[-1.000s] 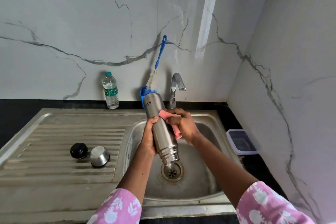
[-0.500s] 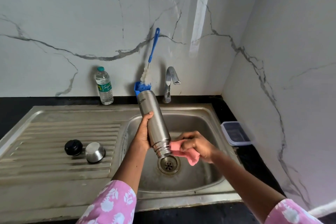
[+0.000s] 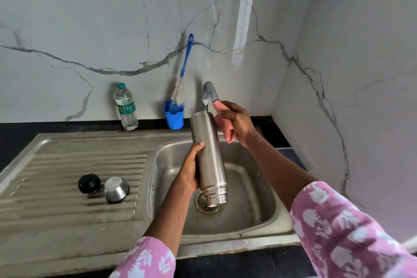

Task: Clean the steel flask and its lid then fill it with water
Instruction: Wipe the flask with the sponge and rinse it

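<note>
1. Head view: the left hand (image 3: 191, 169) is wrapped around the middle of the steel flask (image 3: 208, 158), with the thumb laid across its front.
2. A pink cloth (image 3: 223, 124) is bunched and gripped in the curled fingers of the right hand (image 3: 237, 122). It is held just beside the flask's upturned base; whether cloth and steel touch cannot be told.
3. The steel flask is held upside down and slightly tilted. Its open threaded mouth is pointed down over the drain (image 3: 206, 206) of the sink (image 3: 259, 210), clear of the basin floor.
4. The tap (image 3: 208, 92) is seen just behind the flask's base, with the top of the cloth close to its spout.
5. On the ribbed draining board (image 3: 67, 165), left of the basin, a black stopper (image 3: 89, 183) and a steel cap (image 3: 116, 188) are laid side by side.
6. Against the marble wall, a bottle brush (image 3: 184, 74) is stood in a blue holder (image 3: 173, 117). A plastic water bottle (image 3: 126, 107) is placed left of it on the black table (image 3: 67, 126).
7. A lidded container (image 3: 293, 156) is partly hidden behind the right forearm.
</note>
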